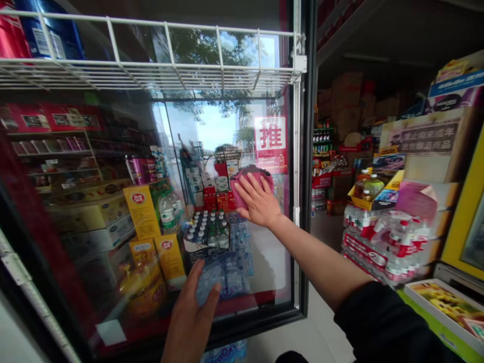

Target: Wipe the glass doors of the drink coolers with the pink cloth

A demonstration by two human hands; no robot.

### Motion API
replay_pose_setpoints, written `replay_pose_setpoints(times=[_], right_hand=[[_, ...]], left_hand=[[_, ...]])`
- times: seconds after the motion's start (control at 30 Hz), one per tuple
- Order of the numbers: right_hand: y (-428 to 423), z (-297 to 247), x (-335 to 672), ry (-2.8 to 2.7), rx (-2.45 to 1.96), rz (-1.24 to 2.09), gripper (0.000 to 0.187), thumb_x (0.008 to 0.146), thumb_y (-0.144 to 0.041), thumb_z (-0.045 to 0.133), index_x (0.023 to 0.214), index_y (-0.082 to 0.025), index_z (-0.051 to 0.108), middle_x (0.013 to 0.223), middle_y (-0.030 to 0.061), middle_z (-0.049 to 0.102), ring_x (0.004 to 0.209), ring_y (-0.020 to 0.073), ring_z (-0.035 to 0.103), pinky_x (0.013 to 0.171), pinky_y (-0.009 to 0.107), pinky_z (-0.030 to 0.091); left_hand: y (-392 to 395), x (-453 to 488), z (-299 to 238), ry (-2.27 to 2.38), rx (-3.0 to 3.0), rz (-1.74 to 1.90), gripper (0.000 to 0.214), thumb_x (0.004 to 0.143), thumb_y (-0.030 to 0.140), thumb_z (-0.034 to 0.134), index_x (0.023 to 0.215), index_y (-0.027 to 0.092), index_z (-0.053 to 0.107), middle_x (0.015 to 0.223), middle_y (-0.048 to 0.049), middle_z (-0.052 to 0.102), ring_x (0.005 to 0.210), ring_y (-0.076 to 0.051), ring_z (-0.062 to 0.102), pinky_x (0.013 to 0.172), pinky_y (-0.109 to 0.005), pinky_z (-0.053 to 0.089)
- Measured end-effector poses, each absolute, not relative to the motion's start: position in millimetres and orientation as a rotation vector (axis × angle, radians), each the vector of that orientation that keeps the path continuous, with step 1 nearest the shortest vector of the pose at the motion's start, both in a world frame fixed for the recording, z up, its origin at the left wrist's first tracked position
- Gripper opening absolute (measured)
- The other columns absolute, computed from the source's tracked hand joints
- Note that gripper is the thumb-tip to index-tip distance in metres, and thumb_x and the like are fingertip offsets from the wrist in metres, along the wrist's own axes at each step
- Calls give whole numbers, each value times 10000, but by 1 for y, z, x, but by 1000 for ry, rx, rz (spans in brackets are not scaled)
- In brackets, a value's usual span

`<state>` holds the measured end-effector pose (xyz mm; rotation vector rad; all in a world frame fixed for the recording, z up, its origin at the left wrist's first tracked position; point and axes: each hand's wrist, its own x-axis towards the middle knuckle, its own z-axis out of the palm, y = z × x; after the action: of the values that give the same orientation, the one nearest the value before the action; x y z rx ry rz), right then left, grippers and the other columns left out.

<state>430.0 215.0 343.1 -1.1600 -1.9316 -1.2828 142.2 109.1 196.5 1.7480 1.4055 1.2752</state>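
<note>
A large glass door (212, 151) of a cooler stands open in front of me, showing shop goods and the street through and in it. My right hand (259, 201) presses a pink cloth (251, 184) flat against the glass near the door's right frame, fingers spread over the cloth. My left hand (191, 317) lies flat on the lower part of the glass, fingers stretched out, holding nothing.
A white wire shelf (151, 70) hangs at the top of the door with cans at its left end. Packs of bottled water (381, 237) and cardboard boxes stand to the right. A yellow cabinet (467, 212) is at far right.
</note>
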Motion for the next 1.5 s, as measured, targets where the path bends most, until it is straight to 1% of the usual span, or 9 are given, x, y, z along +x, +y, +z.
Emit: replay_pose_setpoints(times=[0.17,0.27,0.37,0.53,0.7,0.9,1.1,1.37,1.5], right_hand=[[204,335,471,-1820,-1272,-1274,887,1018,-585,621,1751,-197,308,1805,158,375,1711,398,245,1392,636,128],[200,328,483,-1744,-1333,-1278,865,1016,-581,627,1732,-180,355,1783,172,413,1699,411,268,1381,645,148],[198,322,481,-1670,-1396,-1254,837,1029,-567,599,1731,-180,357,1784,170,409,1705,408,250,1378,649,151],[201,310,468,-1571,-1442,-1226,830,1039,-563,550,1732,-154,347,1781,192,401,1713,415,213,1370,666,155],[207,297,454,-1545,-1437,-1238,844,1028,-568,546,1723,-126,358,1764,215,418,1711,432,198,1357,676,167],[215,284,429,-1621,-1375,-1280,815,1018,-562,565,1694,-131,416,1732,215,465,1707,430,205,1357,681,158],[220,280,401,-1666,-1376,-1246,828,1010,-571,585,1699,-144,414,1741,219,454,1710,444,197,1354,706,149],[225,281,363,-1751,-1318,-1262,825,1008,-576,605,1700,-165,423,1735,207,469,1701,443,237,1361,688,136],[231,281,343,-1785,-1285,-1268,814,1014,-579,604,1699,-176,425,1723,203,491,1697,431,260,1366,677,122]], left_hand=[[112,149,193,1391,1762,1258,933,895,767,565,1632,201,482,1688,-186,539,1577,-389,506,1338,-625,361],[113,150,191,1391,1753,1235,934,899,768,569,1637,205,474,1687,-188,537,1581,-390,500,1326,-626,381],[115,151,187,1371,1753,1213,921,914,770,549,1639,208,468,1712,-179,508,1592,-384,487,1329,-625,378],[119,149,180,1335,1739,1244,879,920,743,560,1624,223,482,1712,-161,516,1602,-363,483,1338,-590,379],[124,142,177,1333,1705,1271,872,918,728,572,1622,222,486,1699,-161,532,1594,-367,492,1342,-602,370],[129,133,168,1318,1665,1291,866,916,726,578,1618,227,489,1726,-153,500,1599,-360,485,1353,-607,347],[130,122,161,1317,1610,1310,855,905,710,595,1605,227,508,1728,-145,504,1596,-356,490,1359,-586,342],[133,104,154,1330,1552,1312,884,900,739,574,1615,226,493,1718,-147,512,1606,-355,475,1369,-592,324],[133,92,152,1365,1531,1307,927,887,755,563,1620,194,488,1675,-182,551,1592,-372,495,1362,-587,339]])
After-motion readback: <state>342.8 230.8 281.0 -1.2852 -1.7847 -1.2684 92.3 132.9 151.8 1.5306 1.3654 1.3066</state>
